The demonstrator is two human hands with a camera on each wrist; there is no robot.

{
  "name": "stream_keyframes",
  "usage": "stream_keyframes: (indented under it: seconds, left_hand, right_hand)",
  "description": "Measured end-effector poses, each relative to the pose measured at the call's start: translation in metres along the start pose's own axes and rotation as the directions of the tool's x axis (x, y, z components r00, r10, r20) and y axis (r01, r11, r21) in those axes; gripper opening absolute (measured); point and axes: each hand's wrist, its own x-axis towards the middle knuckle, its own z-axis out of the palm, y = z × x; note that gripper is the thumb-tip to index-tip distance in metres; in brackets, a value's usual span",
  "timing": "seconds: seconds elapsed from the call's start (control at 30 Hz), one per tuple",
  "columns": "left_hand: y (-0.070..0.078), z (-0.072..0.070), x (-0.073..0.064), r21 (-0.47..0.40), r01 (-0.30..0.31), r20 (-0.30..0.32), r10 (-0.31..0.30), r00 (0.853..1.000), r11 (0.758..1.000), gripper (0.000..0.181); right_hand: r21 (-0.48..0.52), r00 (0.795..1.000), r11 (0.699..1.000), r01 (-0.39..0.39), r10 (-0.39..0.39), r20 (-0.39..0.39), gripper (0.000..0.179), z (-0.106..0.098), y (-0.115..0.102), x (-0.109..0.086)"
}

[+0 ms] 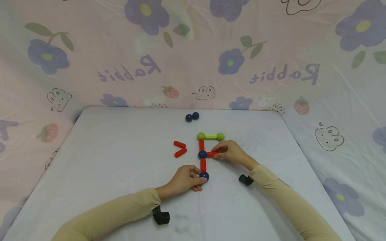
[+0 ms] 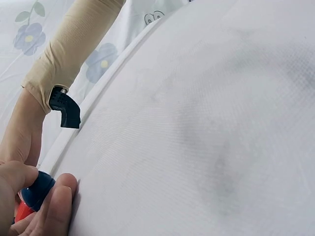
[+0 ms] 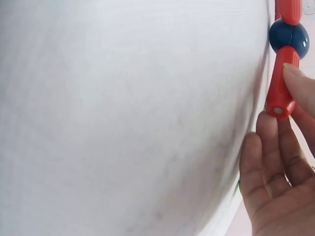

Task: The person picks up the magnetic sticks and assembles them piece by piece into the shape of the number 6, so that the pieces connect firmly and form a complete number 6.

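A line of magnetic-looking sticks and balls lies on the white table. My left hand pinches the near dark blue ball between thumb and fingers; the left wrist view shows that blue ball too. From it a red stick runs up to a middle blue ball. My right hand pinches another red stick, whose inner end meets the middle ball's right side. In the right wrist view this red stick shows a grey disc on its free end. Beyond, a red stick joins a green ball.
From that green ball a green stick leads right to a second green ball. Two loose red sticks lie left of the line. Two dark blue balls sit near the back edge. Black wrist-worn pieces hang under both sleeves.
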Motion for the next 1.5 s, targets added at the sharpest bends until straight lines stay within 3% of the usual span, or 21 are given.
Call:
stream_keyframes:
  seconds: [0.37,0.63,0.87,1.07,1.27,1.5]
  left_hand:
    - [0.0,0.0,0.0,-0.007,-0.003,0.005,0.003,1.0,1.0,0.038]
    - [-0.003,0.001,0.001,-0.002,-0.012,0.002,0.012,1.0,1.0,0.037]
    - [-0.003,0.001,0.0,0.005,-0.007,0.002,0.007,1.0,1.0,0.038]
    - [-0.004,0.001,0.002,0.003,-0.006,0.003,0.006,1.0,1.0,0.038]
    - [-0.006,0.0,0.003,0.006,-0.008,-0.004,0.008,1.0,1.0,0.037]
    - [-0.005,0.001,0.002,0.002,-0.029,-0.003,0.029,1.0,1.0,0.038]
  right_hand:
    - [0.007,1.0,1.0,-0.016,0.016,0.004,0.025,-0.001,-0.001,0.0]
    - [0.003,1.0,1.0,0.026,-0.026,-0.018,0.023,-0.004,-0.011,0.009]
    - [-0.01,0.998,0.999,0.051,-0.051,-0.033,0.025,-0.002,-0.034,0.028]
    - [0.038,0.998,0.997,0.062,-0.061,-0.021,0.027,0.004,-0.06,0.05]
    - [0.066,1.0,0.998,0.002,-0.003,0.013,0.03,0.015,-0.081,0.075]
    - [0.078,0.997,0.996,-0.044,0.039,0.061,0.027,0.029,-0.088,0.096]
